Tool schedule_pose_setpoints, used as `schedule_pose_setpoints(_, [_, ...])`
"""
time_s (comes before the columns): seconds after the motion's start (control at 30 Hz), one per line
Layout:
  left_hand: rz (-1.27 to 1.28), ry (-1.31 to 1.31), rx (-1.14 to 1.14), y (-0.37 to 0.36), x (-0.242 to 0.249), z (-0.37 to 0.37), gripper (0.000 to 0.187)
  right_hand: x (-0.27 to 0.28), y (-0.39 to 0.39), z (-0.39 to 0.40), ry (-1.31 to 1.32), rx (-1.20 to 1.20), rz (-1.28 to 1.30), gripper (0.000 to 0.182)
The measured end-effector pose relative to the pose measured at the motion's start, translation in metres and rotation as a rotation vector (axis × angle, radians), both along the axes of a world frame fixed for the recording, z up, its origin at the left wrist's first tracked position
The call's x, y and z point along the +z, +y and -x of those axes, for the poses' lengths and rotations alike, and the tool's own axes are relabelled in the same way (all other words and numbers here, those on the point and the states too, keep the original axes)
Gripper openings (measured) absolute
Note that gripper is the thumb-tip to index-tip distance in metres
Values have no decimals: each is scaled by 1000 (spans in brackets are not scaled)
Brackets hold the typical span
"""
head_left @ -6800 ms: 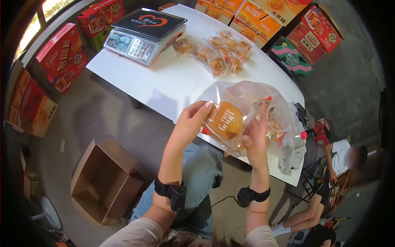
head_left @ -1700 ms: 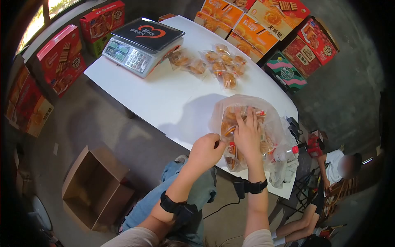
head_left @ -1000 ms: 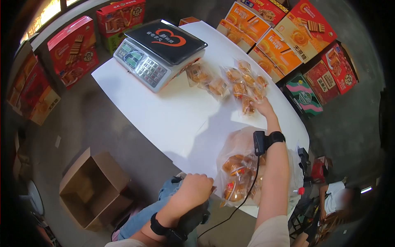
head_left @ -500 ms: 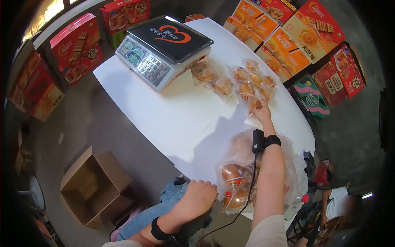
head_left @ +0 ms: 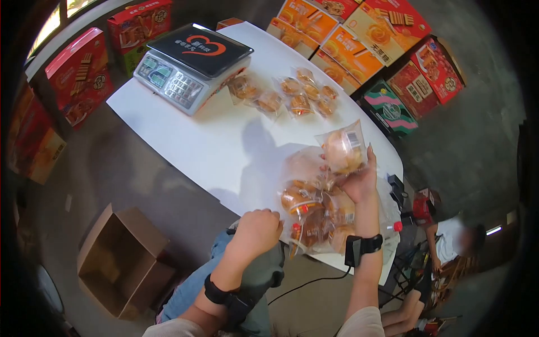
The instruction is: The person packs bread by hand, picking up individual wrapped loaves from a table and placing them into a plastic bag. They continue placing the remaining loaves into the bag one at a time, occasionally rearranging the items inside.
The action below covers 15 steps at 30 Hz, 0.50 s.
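Round bun (head_left: 341,151), glossy clear wrapper (head_left: 356,133)
My right hand (head_left: 362,182) grips it centre-right; my left hand (head_left: 255,233), lower centre, is clenched.

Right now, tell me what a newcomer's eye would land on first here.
Most likely the wrapped bun held up in the right hand, over the translucent bag of wrapped buns near the table's near edge. Next, the scale with its black top and orange-red heart, at the table's far left end. Then the bright orange boxes beyond the table's far edge.
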<state>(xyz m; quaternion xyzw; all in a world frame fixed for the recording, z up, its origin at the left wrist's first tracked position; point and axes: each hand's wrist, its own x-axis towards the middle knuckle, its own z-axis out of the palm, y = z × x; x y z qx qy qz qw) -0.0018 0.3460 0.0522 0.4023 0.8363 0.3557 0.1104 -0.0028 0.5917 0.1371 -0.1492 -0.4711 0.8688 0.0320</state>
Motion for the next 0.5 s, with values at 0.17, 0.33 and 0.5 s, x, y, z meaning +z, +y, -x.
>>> schedule_pose_setpoints(0.17, [-165,-215,161,10,14,-6,26,-9,8,-78,63,52,-333,58])
schedule_pose_setpoints(0.33, [-369,-284,212,22,23,-18,23,31,-16,-103,-173,370,-1108,60])
schedule_pose_setpoints(0.5, [-581,-352,217,35,28,-32,22,15,-50,-91,-186,331,-1710,62])
